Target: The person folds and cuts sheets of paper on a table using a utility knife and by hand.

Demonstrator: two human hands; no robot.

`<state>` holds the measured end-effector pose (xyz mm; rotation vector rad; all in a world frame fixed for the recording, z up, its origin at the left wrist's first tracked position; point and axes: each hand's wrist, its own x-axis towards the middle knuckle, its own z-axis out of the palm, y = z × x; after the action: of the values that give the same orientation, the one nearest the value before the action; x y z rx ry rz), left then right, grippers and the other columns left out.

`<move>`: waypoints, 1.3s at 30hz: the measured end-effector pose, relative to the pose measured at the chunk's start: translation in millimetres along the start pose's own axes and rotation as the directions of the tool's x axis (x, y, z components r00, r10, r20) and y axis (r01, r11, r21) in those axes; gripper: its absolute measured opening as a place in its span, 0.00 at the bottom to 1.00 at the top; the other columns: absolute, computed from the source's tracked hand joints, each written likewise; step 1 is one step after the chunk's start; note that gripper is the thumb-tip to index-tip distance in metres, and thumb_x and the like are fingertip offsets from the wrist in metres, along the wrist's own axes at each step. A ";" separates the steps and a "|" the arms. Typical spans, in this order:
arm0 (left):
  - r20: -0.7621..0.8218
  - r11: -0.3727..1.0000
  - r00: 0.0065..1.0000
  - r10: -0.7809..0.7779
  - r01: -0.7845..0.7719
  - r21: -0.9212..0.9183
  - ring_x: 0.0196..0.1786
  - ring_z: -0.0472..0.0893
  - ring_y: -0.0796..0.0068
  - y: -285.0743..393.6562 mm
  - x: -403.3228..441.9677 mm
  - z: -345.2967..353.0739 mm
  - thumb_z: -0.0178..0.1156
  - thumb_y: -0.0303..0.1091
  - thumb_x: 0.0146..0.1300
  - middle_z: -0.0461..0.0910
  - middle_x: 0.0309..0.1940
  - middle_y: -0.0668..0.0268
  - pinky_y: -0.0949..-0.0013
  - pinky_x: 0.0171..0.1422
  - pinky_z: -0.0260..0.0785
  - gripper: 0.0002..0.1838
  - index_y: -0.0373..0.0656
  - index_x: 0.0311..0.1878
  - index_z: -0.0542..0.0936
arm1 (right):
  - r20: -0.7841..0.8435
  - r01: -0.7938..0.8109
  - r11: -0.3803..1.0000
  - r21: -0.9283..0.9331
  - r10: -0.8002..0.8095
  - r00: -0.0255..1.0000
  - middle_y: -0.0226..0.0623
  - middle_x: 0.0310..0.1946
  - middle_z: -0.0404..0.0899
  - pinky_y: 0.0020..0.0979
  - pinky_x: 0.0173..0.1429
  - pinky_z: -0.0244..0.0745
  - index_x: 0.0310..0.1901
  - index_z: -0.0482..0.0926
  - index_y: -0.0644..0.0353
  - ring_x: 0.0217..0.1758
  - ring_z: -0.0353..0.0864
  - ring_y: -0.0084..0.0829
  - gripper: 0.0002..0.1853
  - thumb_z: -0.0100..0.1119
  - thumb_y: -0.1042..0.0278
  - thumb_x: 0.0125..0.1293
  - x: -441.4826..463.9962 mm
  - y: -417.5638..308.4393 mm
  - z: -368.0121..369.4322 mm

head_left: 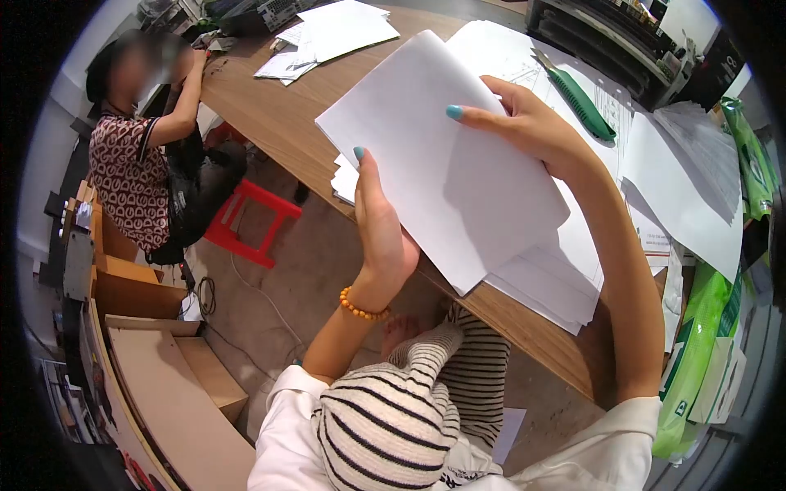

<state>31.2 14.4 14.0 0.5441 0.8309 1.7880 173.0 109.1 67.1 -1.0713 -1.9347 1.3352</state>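
White sleeves, orange beaded bracelet, teal nails; black-striped trousers

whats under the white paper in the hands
Below the white paper, loose papers show past its lower-left and lower-right edges, on the wooden desk. What its middle covers is hidden, like the fingers of the left hand.

One bare left hand, one bare right hand, one orange beaded bracelet, one green-handled metal-bladed knife, one red plastic stool, one brown wooden table and white paper sheets too overlapped to count are visible.
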 end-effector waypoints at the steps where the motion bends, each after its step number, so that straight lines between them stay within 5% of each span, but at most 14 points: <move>1: 0.018 1.000 1.000 -0.006 0.006 0.017 0.59 0.67 0.68 1.7 -0.4 0.4 0.41 0.49 0.68 0.65 0.58 0.61 0.64 0.63 0.60 0.27 0.38 0.62 0.59 | 0.000 0.009 1.000 0.003 -0.009 1.000 0.34 0.33 0.77 0.20 0.34 0.74 0.49 0.72 0.63 0.32 0.77 0.19 0.23 0.60 0.55 0.57 0.7 0.7 0.1; 9: 0.037 1.000 0.999 -0.005 0.004 0.024 0.51 0.73 0.69 0.8 0.8 -1.8 0.48 0.38 0.67 0.71 0.50 0.60 0.64 0.54 0.68 0.18 0.34 0.54 0.66 | -0.021 0.026 0.999 0.045 -0.025 0.999 0.37 0.33 0.78 0.20 0.32 0.73 0.48 0.73 0.64 0.33 0.79 0.22 0.23 0.63 0.58 0.55 4.1 7.7 -0.5; 16: 0.055 0.993 0.995 -0.084 0.079 0.091 0.49 0.75 0.69 -0.1 4.4 -3.3 0.46 0.34 0.67 0.73 0.47 0.57 0.64 0.55 0.69 0.17 0.31 0.52 0.66 | -0.105 -0.042 0.951 -0.306 0.010 0.994 0.44 0.35 0.79 0.28 0.41 0.76 0.48 0.75 0.66 0.38 0.80 0.28 0.23 0.64 0.60 0.54 4.4 13.0 -24.9; 18: 0.061 0.992 0.994 -0.087 0.081 0.101 0.49 0.75 0.69 -0.8 4.5 -2.6 0.46 0.34 0.67 0.73 0.47 0.57 0.64 0.55 0.69 0.17 0.30 0.52 0.66 | -0.246 0.230 0.600 -0.766 -0.605 0.758 0.42 0.38 0.79 0.29 0.47 0.74 0.47 0.76 0.65 0.41 0.79 0.29 0.19 0.61 0.62 0.58 4.9 12.1 -30.2; 20: 0.031 0.987 0.994 -0.104 0.099 0.126 0.49 0.75 0.70 0.9 2.7 0.8 0.46 0.34 0.67 0.73 0.47 0.56 0.66 0.54 0.69 0.16 0.29 0.51 0.66 | -0.248 0.608 0.749 -0.264 -0.662 0.707 0.39 0.41 0.79 0.28 0.50 0.73 0.47 0.75 0.65 0.45 0.78 0.28 0.16 0.54 0.63 0.63 2.2 -19.3 -32.7; 21: 0.046 0.987 0.994 -0.099 0.092 0.134 0.49 0.75 0.71 -0.2 4.0 -0.8 0.46 0.34 0.67 0.73 0.47 0.57 0.67 0.53 0.69 0.16 0.30 0.50 0.67 | -0.151 0.627 0.778 0.040 -0.616 0.773 0.40 0.48 0.76 0.30 0.57 0.68 0.53 0.72 0.64 0.52 0.74 0.28 0.20 0.46 0.56 0.68 -4.9 -31.1 -34.4; 22: 0.051 0.986 0.993 -0.106 0.098 0.132 0.49 0.75 0.71 -1.1 5.3 -2.6 0.46 0.34 0.67 0.73 0.47 0.57 0.67 0.53 0.69 0.16 0.30 0.50 0.67 | -0.154 0.623 0.781 0.033 -0.612 0.776 0.40 0.48 0.76 0.30 0.57 0.68 0.53 0.72 0.64 0.52 0.74 0.28 0.20 0.46 0.56 0.68 -3.7 -33.9 -23.5; 24: 0.056 0.976 0.990 -0.127 0.114 0.185 0.52 0.73 0.70 -2.2 7.5 -5.1 0.43 0.34 0.68 0.71 0.49 0.57 0.66 0.55 0.68 0.16 0.31 0.52 0.65 | -0.242 0.706 0.544 0.453 -0.687 0.685 0.39 0.39 0.77 0.32 0.55 0.68 0.44 0.74 0.65 0.44 0.76 0.30 0.18 0.43 0.56 0.68 6.7 -36.5 8.6; 26: 0.048 0.966 0.989 -0.140 0.126 0.228 0.51 0.73 0.70 0.4 7.7 -4.1 0.42 0.33 0.68 0.71 0.49 0.57 0.66 0.55 0.68 0.16 0.31 0.52 0.65 | -0.089 0.675 0.614 0.409 -0.710 0.699 0.40 0.56 0.69 0.32 0.66 0.56 0.58 0.67 0.62 0.61 0.66 0.29 0.26 0.37 0.48 0.69 4.5 -27.6 25.9; 27: 0.033 0.953 0.988 -0.148 0.133 0.271 0.51 0.74 0.70 2.2 7.6 -3.1 0.42 0.33 0.68 0.72 0.49 0.57 0.66 0.55 0.68 0.15 0.31 0.52 0.65 | -0.025 0.567 0.756 0.329 -0.593 0.805 0.39 0.61 0.63 0.33 0.71 0.43 0.60 0.64 0.61 0.67 0.56 0.30 0.30 0.30 0.43 0.69 1.5 -23.2 33.4; 31: 0.067 0.952 0.979 -0.194 0.172 0.254 0.50 0.75 0.69 6.6 8.7 -2.0 0.40 0.32 0.68 0.72 0.48 0.56 0.65 0.54 0.70 0.16 0.30 0.52 0.65 | -0.027 0.386 0.907 0.169 -0.387 0.922 0.35 0.62 0.62 0.33 0.71 0.43 0.60 0.64 0.58 0.69 0.53 0.29 0.30 0.29 0.43 0.69 7.5 15.7 26.5; 33: 0.032 0.942 0.975 -0.220 0.204 0.268 0.50 0.75 0.67 10.6 6.6 3.7 0.39 0.32 0.68 0.72 0.49 0.55 0.64 0.55 0.70 0.16 0.29 0.52 0.64 | -0.142 0.279 0.903 0.326 -0.245 0.959 0.35 0.60 0.63 0.33 0.71 0.44 0.60 0.64 0.56 0.68 0.53 0.29 0.29 0.29 0.42 0.69 17.8 37.2 25.3; 37: 0.048 0.925 0.966 -0.255 0.229 0.303 0.51 0.75 0.67 13.0 7.2 4.9 0.38 0.31 0.68 0.71 0.49 0.54 0.64 0.55 0.70 0.16 0.29 0.53 0.63 | -0.060 0.200 0.966 0.165 -0.192 0.980 0.37 0.63 0.60 0.30 0.73 0.38 0.62 0.60 0.62 0.70 0.49 0.30 0.31 0.29 0.43 0.69 12.4 40.7 23.7; 39: 0.039 0.925 0.966 -0.256 0.233 0.302 0.51 0.75 0.67 12.5 8.4 3.7 0.38 0.31 0.68 0.71 0.49 0.54 0.64 0.55 0.70 0.16 0.29 0.53 0.63 | -0.072 0.193 0.945 0.262 -0.180 0.981 0.38 0.64 0.58 0.31 0.73 0.36 0.63 0.58 0.64 0.70 0.48 0.30 0.33 0.29 0.42 0.69 19.7 34.8 19.3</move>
<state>23.2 20.6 25.7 0.6676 1.0713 1.4143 157.7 122.8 27.7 -0.7610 -1.7129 1.4027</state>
